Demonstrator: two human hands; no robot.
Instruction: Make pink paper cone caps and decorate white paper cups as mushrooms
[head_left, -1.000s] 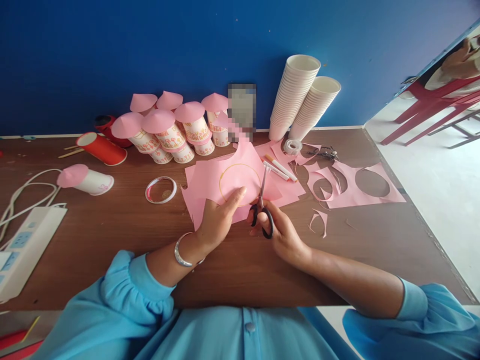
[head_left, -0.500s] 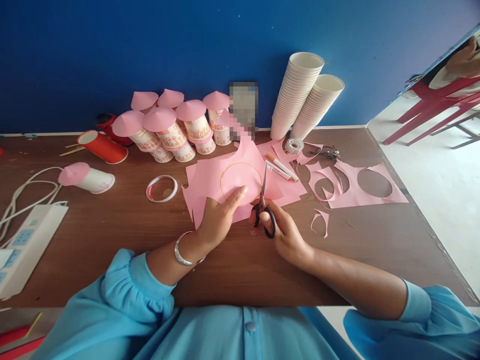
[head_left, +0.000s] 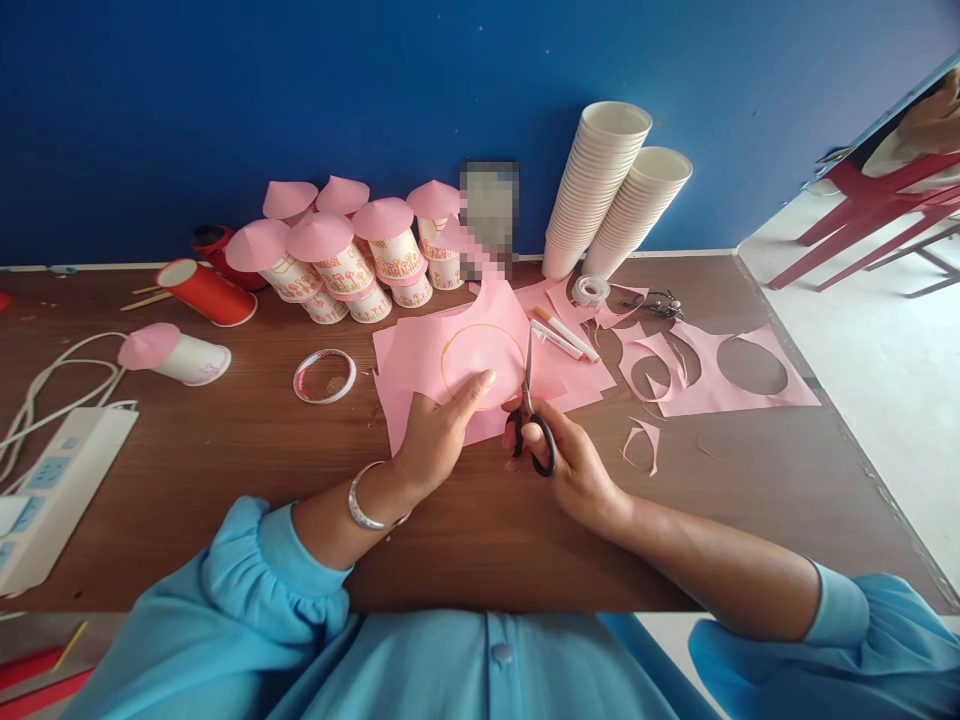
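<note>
The pink paper sheet (head_left: pixel 480 350), marked with a yellow circle, lies over other sheets, pinched under the left hand's (head_left: pixel 439 435) thumb. Black-handled scissors (head_left: pixel 531 420) stand at its right edge, right hand's (head_left: pixel 577 465) fingers curled through the handles.

Near the surface's (head_left: pixel 465 560) back edge, capped cups (head_left: pixel 341 272) stand left of cup stacks (head_left: pixel 598 190); markers (head_left: pixel 556 340) lie before the stacks.

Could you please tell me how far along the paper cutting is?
Done: pink cones top the decorated cups, and a holed pink sheet lies cut. In hand: the left hand holds pink paper; the right hand has scissors beside it. Apparently left: freeing the drawn circle.
</note>
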